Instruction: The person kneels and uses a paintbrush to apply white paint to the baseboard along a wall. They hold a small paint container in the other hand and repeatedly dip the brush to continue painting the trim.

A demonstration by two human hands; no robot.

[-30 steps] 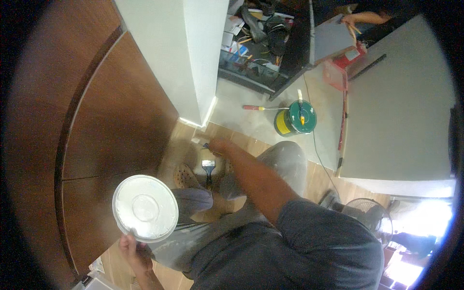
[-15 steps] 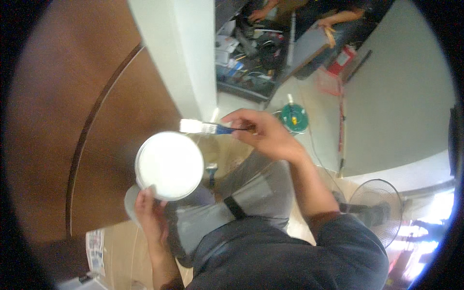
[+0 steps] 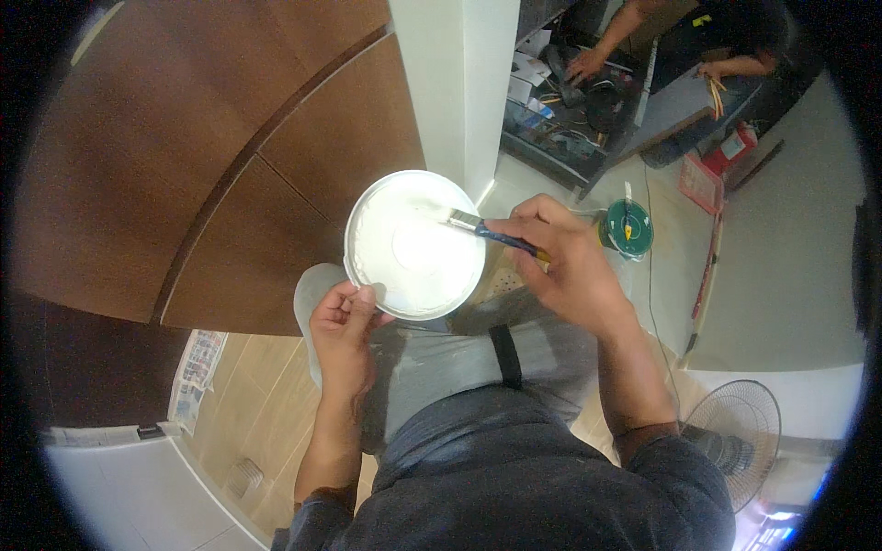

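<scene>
While the left hand [image 3: 344, 317] pinches the lid [image 3: 418, 266] at its near left edge, thumb on top and fingers beneath, the right hand [image 3: 565, 271] grips the brush [image 3: 501, 237] by its dark handle. The two hands are apart from each other, each clamped on its own thing. The lid is ahead of the left hand and to the left of the right hand. White paint [image 3: 390, 230] coats its upper face. From the right hand the brush points left, its bristles over the paint near the lid's right side; whether they press into it, I cannot tell.

Beyond the right hand, on its right, stands a green bucket [image 3: 616, 239] with a small tool [image 3: 628, 220] lying on top. Well beyond both hands, a co-worker's hand [image 3: 585, 64] reaches into some clutter [image 3: 574, 106], and the co-worker's other hand [image 3: 713, 70] holds thin strips [image 3: 716, 95]. Brown panels [image 3: 322, 138] rise ahead and left of the left hand, next to a pale pillar [image 3: 436, 110]. A printed sheet [image 3: 196, 367] lies to the left of that hand, and a fan [image 3: 735, 439] stands behind the right hand, farther right.
</scene>
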